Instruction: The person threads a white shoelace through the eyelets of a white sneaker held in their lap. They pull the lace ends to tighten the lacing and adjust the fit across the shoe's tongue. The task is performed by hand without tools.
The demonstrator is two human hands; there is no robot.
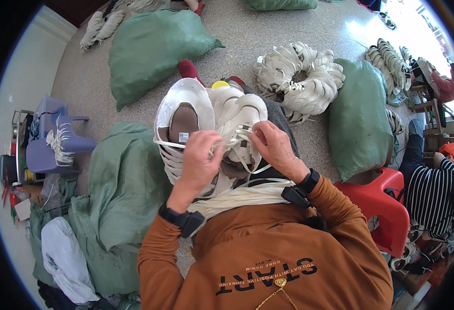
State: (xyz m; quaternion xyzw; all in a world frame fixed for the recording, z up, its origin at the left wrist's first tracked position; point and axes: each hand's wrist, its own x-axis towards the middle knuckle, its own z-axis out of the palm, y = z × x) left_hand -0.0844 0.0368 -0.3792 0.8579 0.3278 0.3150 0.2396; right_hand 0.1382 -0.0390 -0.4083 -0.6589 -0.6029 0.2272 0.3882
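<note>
Across my lap lie white shoe uppers. The nearer one on the right, a white shoe upper (243,111), has loose lace ends around its eyelets. My right hand (276,145) pinches a white shoelace (243,129) at this upper's side. Close to the same laces is my left hand (200,159), fingers curled together; what they hold, if anything, is hidden. Beside it on the left, a stack of nested uppers (167,157) opens upward, showing a brown lining (184,122) with a small white label. A bundle of loose white laces (237,199) rests over my lap.
A ring of white uppers (302,77) lies on the floor ahead, near a stuffed green sack (361,119). Another green sack (157,49) is at far left. Left stands a purple stool (66,142) with laces; right, a red stool (382,199). People sit at the right.
</note>
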